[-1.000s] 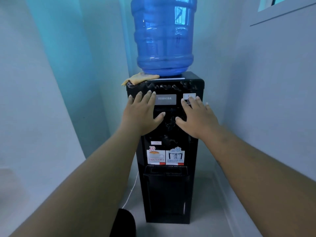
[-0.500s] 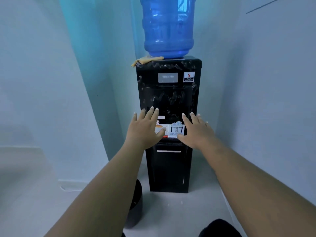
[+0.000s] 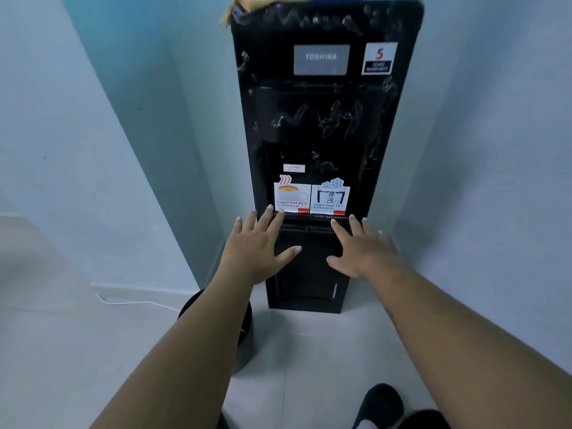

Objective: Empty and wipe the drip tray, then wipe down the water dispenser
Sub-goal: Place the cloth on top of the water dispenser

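The left hand (image 3: 257, 252) is reaching to the left end of the tray (image 3: 309, 222), and the right hand (image 3: 362, 252) is reaching to its right end. Both hands are spread wide, with straight fingers, and are holding nothing. Their fingertips are lying at the tray's grille, but I cannot tell if they are already touching it. I think the hands are coming one at each end because the tray has to slide out level, so that no water is spilling.

The tray is sitting in the dispenser (image 3: 325, 119), not yet pulled out. The stickers (image 3: 311, 199) are just above the tray. The cloth (image 3: 247, 4) is waiting well above the tray, on the top edge, probably for the wiping. A dark bin (image 3: 244, 335) is standing below the tray, to its left.

Half a second ago the hands were higher, in front of the stickers; a second ago they were at the top panel. The camera is now looking lower, and the bottle is almost out of view.
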Motion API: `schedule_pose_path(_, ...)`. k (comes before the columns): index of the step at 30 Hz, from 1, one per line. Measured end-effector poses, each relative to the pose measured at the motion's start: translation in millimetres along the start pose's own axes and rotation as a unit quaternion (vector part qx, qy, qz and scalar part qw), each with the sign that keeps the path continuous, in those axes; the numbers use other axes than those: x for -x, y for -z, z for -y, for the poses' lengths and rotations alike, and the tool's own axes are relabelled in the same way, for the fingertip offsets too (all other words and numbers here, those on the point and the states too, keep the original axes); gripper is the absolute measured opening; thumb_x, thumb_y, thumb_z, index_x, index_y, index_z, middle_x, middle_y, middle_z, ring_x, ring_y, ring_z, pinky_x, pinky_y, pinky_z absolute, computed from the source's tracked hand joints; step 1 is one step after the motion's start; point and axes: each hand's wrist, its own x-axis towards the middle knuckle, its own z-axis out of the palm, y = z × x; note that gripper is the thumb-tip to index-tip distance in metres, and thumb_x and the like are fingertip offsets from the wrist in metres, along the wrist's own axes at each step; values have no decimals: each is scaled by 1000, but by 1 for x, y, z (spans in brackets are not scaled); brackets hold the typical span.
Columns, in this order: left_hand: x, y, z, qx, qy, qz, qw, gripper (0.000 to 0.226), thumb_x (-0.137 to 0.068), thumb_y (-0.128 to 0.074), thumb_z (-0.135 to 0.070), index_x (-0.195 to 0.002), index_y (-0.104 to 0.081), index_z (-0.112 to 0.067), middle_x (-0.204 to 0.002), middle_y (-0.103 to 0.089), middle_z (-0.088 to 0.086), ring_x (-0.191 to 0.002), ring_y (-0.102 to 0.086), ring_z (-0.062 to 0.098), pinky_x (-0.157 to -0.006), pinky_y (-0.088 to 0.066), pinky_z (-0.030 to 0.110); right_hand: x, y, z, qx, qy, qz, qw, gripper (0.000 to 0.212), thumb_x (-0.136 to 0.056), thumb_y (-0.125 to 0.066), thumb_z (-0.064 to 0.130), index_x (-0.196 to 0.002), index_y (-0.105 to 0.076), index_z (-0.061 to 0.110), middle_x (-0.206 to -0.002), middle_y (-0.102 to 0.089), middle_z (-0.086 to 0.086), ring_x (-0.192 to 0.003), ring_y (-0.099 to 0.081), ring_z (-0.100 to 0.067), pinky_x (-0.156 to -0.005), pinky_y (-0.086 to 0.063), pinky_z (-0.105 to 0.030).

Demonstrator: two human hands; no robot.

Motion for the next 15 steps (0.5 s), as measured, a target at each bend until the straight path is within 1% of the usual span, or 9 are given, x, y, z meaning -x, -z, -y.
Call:
schedule_pose_path(5, -37, -40, 12, -9, -18, 38, 999, 88, -88, -17, -77, -158, -9, -25, -166, -13, 3, -151, -13, 31, -121, -15, 51, -49, -22, -3, -22, 9, 1, 1000, 80, -92, -47, 53, -154, -1, 35, -164, 7, -4, -150, 9, -27, -120, -6, -51)
schedule_pose_path(9, -71, -63, 18, -27, -42, 50, 998, 82, -91, -20, -75, -156, -22, -25, -164, -20, 3, -149, -18, 31, -120, -19, 50, -80, -37, -12, -41, 7, -5, 999, 66, -98, -36, 55, -154, -12, 29, -164, 2, -6, -150, 5, -29, -120, -9, -51)
schedule_pose_path(12, -89, -73, 25, -19, -44, 57, 997, 76, -93, -23, -72, -153, -28, -25, -162, -25, 2, -146, -23, 29, -116, -25, 48, -94, -45, -20, -69, 10, -21, 997, 55, -101, -31, 51, -150, -24, 26, -163, -3, -7, -150, 2, -28, -119, -12, -51)
schedule_pose_path(15, -106, -86, 31, -15, -47, 81, 995, 68, -94, -26, -69, -146, -39, -27, -156, -35, 0, -140, -32, 27, -109, -35, 46, -110, -52, -26, -77, 17, -22, 997, 49, -102, -32, 48, -145, -31, 25, -162, -7, -9, -149, -2, -30, -117, -16, -50)
